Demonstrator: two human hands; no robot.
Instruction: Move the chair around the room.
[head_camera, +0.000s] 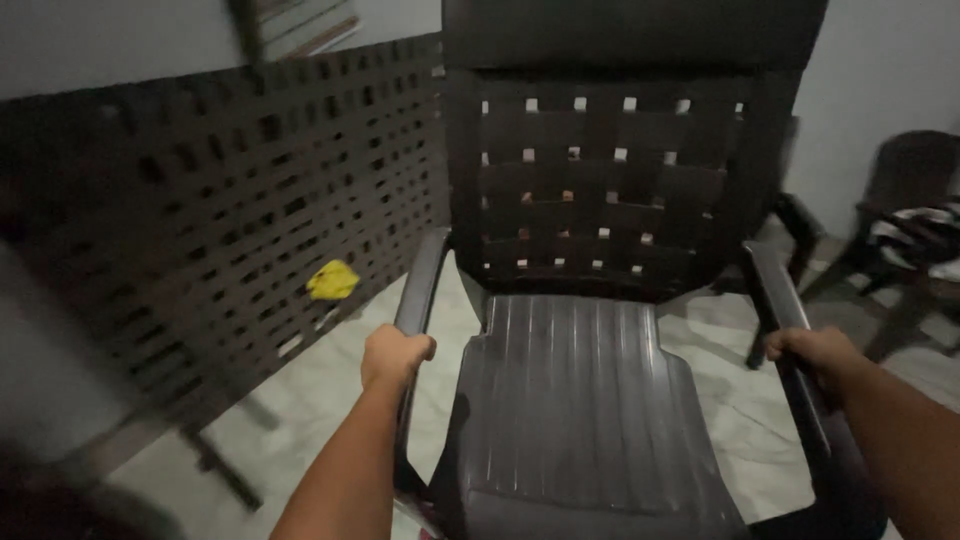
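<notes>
A dark brown plastic armchair (590, 400) with a lattice back stands right in front of me, its ribbed seat facing up. My left hand (395, 355) is closed around the chair's left armrest (422, 280). On the other side, my right hand (815, 350) grips the right armrest (775, 290). Both forearms reach in from the bottom edge.
A dark lattice panel on legs (220, 210) stands to the left, with a yellow cloth (333, 281) seen through or against it. Another dark chair (915, 230) with striped fabric on it sits at the right. The floor (330, 400) is pale tile; white walls lie behind.
</notes>
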